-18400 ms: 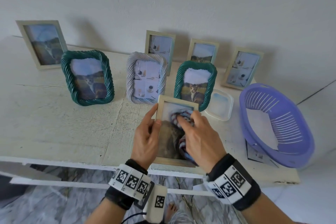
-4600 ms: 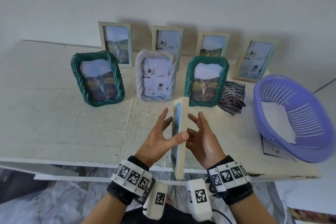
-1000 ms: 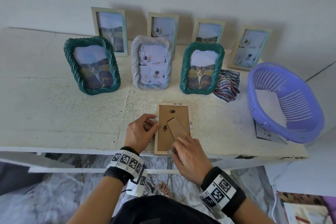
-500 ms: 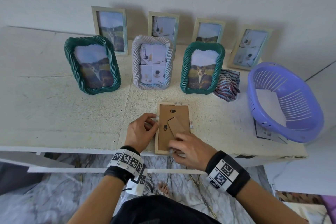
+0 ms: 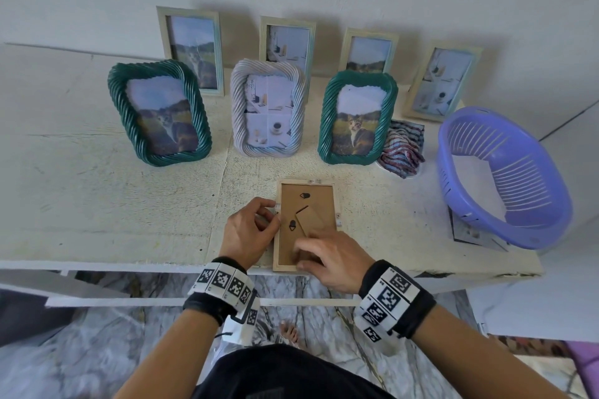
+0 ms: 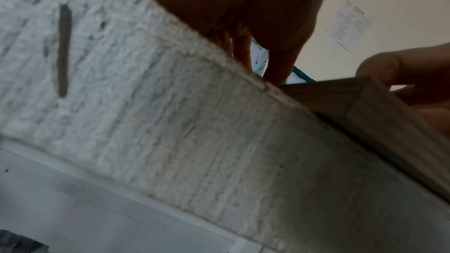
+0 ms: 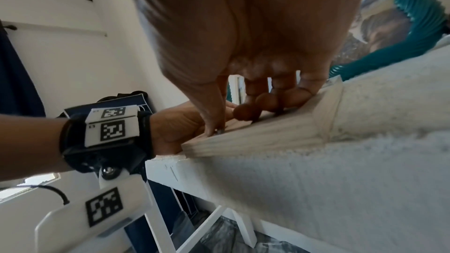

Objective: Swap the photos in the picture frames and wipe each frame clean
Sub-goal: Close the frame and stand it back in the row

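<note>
A pale wooden picture frame [image 5: 308, 204] lies face down near the table's front edge, with its brown backing and folded stand facing up. My left hand [image 5: 269, 216] sits at the frame's left rim, its curled fingers pinching a small tab there. My right hand [image 5: 301, 253] lies over the lower part of the backing. In the right wrist view its fingertips [image 7: 268, 103] press on the board while the thumb touches the near rim [image 7: 280, 128]. The left wrist view shows a frame corner [image 6: 365, 99] at the table edge. The striped cloth [image 5: 402, 149] lies bunched at the back right.
Two green rope frames [image 5: 158, 113] [image 5: 356, 116] and a white rope frame [image 5: 267, 107] stand behind, with several plain frames against the wall. A purple basket [image 5: 525, 178] sits at the right on a paper sheet. The table's front edge [image 5: 129, 264] is just under my wrists.
The frame, held upright earlier, now lies face down. Over the last second my right hand has turned and slid down over the lower backing. The left hand stays at the left rim.
</note>
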A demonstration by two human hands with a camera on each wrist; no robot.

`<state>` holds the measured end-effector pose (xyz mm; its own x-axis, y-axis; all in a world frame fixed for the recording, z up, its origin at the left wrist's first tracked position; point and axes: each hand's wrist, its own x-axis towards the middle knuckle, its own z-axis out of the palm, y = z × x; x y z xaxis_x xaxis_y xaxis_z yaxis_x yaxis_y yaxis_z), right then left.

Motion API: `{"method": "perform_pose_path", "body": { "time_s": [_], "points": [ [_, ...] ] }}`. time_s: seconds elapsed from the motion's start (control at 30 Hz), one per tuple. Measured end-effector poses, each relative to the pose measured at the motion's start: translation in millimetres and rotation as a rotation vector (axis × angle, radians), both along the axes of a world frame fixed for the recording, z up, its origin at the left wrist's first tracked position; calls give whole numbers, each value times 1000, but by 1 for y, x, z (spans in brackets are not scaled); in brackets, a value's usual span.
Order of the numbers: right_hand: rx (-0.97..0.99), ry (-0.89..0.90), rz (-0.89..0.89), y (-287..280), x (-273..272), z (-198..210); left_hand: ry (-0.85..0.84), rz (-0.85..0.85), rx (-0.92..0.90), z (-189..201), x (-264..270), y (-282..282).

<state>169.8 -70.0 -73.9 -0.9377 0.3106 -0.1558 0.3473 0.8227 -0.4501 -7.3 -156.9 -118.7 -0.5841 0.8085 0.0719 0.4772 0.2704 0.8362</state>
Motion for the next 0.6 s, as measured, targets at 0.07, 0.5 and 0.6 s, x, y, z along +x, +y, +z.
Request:
{"method": "perform_pose_path", "body": {
  "time_s": [0.07,0.5,0.6],
  "points": [
    [-7,1,-12,0,0,-2,1,8,-5,0,0,0],
    [42,13,34,-3,24,-1,-5,16,-17,0,0,0],
    [274,-22,-6,-16,24,-7,-6,20,-15,0,0,1]
  ]
}}
